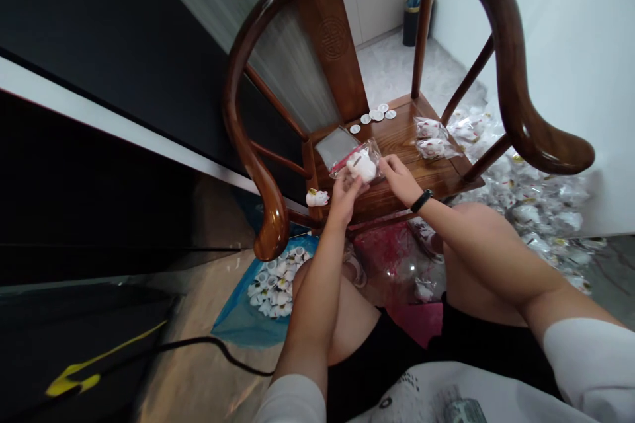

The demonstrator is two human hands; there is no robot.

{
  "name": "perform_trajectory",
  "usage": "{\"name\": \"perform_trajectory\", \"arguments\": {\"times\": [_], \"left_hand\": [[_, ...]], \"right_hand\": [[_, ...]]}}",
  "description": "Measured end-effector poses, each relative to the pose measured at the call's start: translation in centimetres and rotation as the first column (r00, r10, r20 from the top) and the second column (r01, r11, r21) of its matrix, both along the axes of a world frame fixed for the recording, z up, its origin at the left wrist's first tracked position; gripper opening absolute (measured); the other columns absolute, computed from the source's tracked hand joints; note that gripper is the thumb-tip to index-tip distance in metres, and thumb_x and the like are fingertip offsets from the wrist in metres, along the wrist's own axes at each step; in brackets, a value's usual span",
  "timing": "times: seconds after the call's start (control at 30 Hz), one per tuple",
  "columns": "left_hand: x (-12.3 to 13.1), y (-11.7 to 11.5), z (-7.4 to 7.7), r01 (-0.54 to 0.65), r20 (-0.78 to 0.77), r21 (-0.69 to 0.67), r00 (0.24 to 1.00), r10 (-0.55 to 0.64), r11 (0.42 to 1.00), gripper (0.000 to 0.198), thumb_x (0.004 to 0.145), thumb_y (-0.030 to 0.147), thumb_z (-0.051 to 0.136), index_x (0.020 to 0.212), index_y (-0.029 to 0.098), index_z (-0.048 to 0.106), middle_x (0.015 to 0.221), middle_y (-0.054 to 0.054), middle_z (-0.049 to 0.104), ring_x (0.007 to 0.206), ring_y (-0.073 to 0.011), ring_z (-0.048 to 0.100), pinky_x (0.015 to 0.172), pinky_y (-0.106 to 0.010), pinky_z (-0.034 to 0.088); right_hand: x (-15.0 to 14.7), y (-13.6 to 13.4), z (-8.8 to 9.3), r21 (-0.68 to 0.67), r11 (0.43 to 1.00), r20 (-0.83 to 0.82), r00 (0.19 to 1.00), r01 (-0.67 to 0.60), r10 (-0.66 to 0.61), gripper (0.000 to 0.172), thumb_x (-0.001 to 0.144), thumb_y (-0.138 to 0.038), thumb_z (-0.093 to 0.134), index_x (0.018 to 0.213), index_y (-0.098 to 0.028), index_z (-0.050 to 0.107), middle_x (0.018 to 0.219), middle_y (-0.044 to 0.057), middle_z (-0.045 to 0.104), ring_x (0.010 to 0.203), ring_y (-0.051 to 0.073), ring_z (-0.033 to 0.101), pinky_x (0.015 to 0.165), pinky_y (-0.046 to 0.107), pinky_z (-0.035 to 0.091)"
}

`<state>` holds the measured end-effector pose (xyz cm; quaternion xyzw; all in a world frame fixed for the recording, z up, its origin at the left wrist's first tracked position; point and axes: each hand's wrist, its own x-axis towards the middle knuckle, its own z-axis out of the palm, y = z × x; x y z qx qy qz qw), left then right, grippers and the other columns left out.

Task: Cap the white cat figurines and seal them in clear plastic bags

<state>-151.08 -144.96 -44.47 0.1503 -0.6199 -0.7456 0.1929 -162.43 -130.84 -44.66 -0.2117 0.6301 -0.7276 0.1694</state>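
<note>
A small clear plastic bag (pixel 358 160) with a white figurine inside sits over the front of the wooden chair seat (pixel 397 145). My left hand (pixel 344 195) pinches the bag's near left side from below. My right hand (pixel 399 178), a black band on its wrist, grips the bag's right edge. Another white figurine (pixel 317 197) lies on the seat's left front corner, just left of my left hand.
Two filled clear bags (pixel 432 139) lie on the seat's right side, several white discs (pixel 376 116) at its back, flat empty bags (pixel 336 145) at its left. White figurines on a blue sheet (pixel 276 281) lie on the floor left; a heap of bagged pieces (pixel 536 205) lies right.
</note>
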Motion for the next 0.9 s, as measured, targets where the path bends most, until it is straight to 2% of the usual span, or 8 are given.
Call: {"name": "perform_trajectory", "arguments": {"times": [0.1,0.23,0.3,0.4,0.47,0.6,0.73,0.9], "left_hand": [[-0.3,-0.2,-0.7,-0.171,-0.062,-0.407,0.985,0.160,0.897,0.057,0.089,0.049,0.081,0.136,0.027,0.058,0.140,-0.011,0.064,0.131,-0.0272,0.065,0.115,-0.049,0.053],[-0.3,0.5,-1.2,-0.233,-0.158,-0.756,0.972,0.175,0.611,0.050,0.091,0.039,0.080,0.134,0.024,0.059,0.137,-0.013,0.055,0.136,-0.0279,0.058,0.122,-0.048,0.046],[0.0,1.2,-1.2,-0.179,-0.149,-0.779,0.984,0.101,0.600,0.066,0.087,0.041,0.084,0.143,0.026,0.053,0.143,-0.014,0.047,0.139,-0.0288,0.054,0.121,-0.046,0.047],[0.5,2.0,-0.4,-0.007,-0.055,-0.787,0.997,-0.060,0.617,0.099,0.077,0.049,0.092,0.158,0.029,0.039,0.156,-0.016,0.038,0.147,-0.0319,0.049,0.123,-0.046,0.046],[0.9,1.8,0.6,0.077,0.021,-0.811,0.995,-0.102,0.580,0.102,0.076,0.051,0.092,0.161,0.029,0.039,0.161,-0.016,0.039,0.152,-0.0346,0.045,0.128,-0.048,0.039],[1.7,-0.8,3.1,0.028,0.085,-0.909,0.989,0.120,0.416,0.067,0.089,0.044,0.081,0.149,0.027,0.058,0.164,-0.015,0.040,0.157,-0.0367,0.038,0.133,-0.051,0.028],[3.0,-4.4,4.2,0.007,0.126,-0.961,0.903,0.411,0.277,0.048,0.094,0.040,0.074,0.139,0.026,0.064,0.158,-0.014,0.046,0.153,-0.0340,0.042,0.131,-0.047,0.033],[4.0,-5.6,2.9,0.197,0.302,-0.950,0.770,0.562,0.241,0.062,0.086,0.044,0.082,0.142,0.027,0.061,0.162,-0.015,0.043,0.155,-0.0356,0.040,0.129,-0.050,0.035]], "right_hand": [[-0.6,0.5,0.0,0.071,0.987,-0.062,0.989,0.141,-0.137,0.055,0.091,-0.079,0.058,0.105,-0.026,0.054,0.095,0.002,0.060,0.088,0.020,0.059,0.079,0.035,0.053],[-0.7,0.7,0.2,0.080,0.983,-0.003,0.986,-0.163,0.164,0.056,0.094,-0.077,0.052,0.117,-0.026,0.054,0.097,0.002,0.062,0.082,0.020,0.063,0.068,0.034,0.053],[-1.0,0.8,0.2,0.160,0.972,-0.108,0.975,-0.175,0.194,0.060,0.087,-0.070,0.067,0.124,-0.024,0.053,0.104,0.004,0.066,0.087,0.022,0.065,0.075,0.036,0.055],[-2.7,1.7,0.3,0.338,0.941,-0.353,0.924,-0.018,0.144,0.063,0.078,-0.052,0.079,0.127,-0.021,0.054,0.112,0.008,0.070,0.093,0.025,0.065,0.087,0.041,0.055],[-4.3,3.1,0.6,0.450,0.891,-0.499,0.843,0.053,0.202,0.058,0.078,-0.043,0.077,0.127,-0.020,0.057,0.114,0.011,0.071,0.096,0.029,0.065,0.092,0.044,0.053],[-7.2,6.4,1.3,0.665,0.722,-0.638,0.647,0.190,0.418,0.049,0.077,-0.030,0.073,0.125,-0.021,0.066,0.121,0.016,0.070,0.115,0.037,0.061,0.104,0.051,0.048],[-8.9,8.5,0.7,0.776,0.535,-0.603,0.642,0.335,0.473,0.050,0.075,-0.025,0.072,0.124,-0.024,0.072,0.146,0.016,0.058,0.139,0.044,0.048,0.118,0.070,0.031],[-9.6,8.4,0.0,0.747,0.488,-0.643,0.677,0.451,0.358,0.047,0.081,-0.027,0.067,0.128,-0.022,0.073,0.170,0.014,0.037,0.161,0.049,0.018,0.121,0.084,0.005]]}}
